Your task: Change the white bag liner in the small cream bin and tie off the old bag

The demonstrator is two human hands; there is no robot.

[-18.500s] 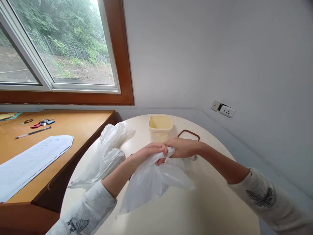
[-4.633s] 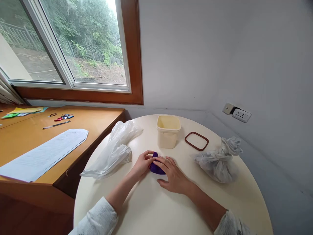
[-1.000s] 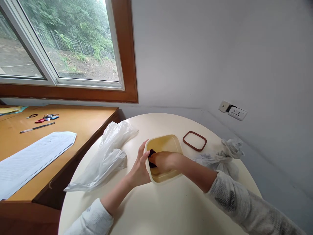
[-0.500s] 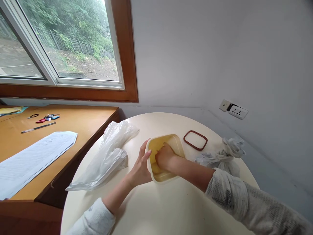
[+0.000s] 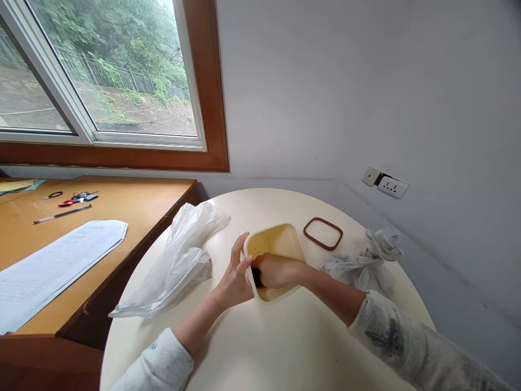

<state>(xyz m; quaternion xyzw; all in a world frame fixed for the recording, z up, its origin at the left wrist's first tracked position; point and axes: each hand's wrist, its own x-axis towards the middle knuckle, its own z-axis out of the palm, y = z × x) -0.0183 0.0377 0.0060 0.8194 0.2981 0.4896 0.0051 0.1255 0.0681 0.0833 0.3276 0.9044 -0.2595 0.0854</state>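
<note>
Left hand [image 5: 234,279] clamps left side of cream tub [image 5: 280,239], thumb over rim, tub tipped toward the camera at round table [image 5: 293,342], base hidden; right hand [image 5: 279,270] is down inside, curled on dark cloth [image 5: 257,277] at the left inner wall; hands close together, tub wall between them; brown rounded ring [image 5: 331,248] lies flat on table just right of tub, knotted grey bag [image 5: 368,267] farther right, crumpled white bag [image 5: 181,269] left of the left hand

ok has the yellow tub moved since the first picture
Yes. The yellow tub has come nearer the camera, away from the far edge of the round table.
</note>
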